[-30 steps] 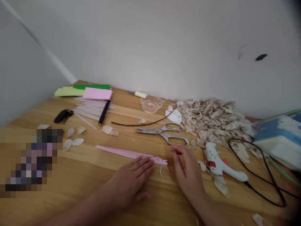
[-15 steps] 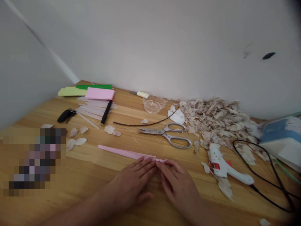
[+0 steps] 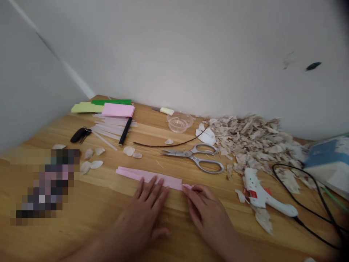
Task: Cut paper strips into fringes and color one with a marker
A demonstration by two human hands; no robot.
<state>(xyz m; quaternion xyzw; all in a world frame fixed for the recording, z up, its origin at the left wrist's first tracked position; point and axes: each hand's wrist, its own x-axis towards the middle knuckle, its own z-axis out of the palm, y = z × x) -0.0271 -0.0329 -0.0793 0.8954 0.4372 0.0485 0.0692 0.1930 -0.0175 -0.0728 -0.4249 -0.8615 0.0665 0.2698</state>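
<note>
A long folded strip of pink crepe paper (image 3: 171,182) lies across the wooden table in front of me. My left hand (image 3: 145,203) rests on its near edge, fingers spread and flat. At the strip's right end, my right hand (image 3: 208,209) has thumb and fingers closed on the paper, where a short crumpled bit pokes out. Part of that end is hidden under the fingers. Grey-handled scissors (image 3: 191,153) lie just beyond the strip with blades pointing left.
To the right are a white glue gun (image 3: 256,191) with a black cord (image 3: 305,176) and a heap of dried petals (image 3: 248,136). Behind stand a clear plastic dish (image 3: 178,123) and a brown twig (image 3: 163,145). Folded pink paper (image 3: 118,110), a black marker (image 3: 125,131) and keys (image 3: 80,134) lie left.
My left hand has slid left along the strip and its fingers have spread. The strip now shows wider and flatter. My right hand keeps its hold on the right end.
</note>
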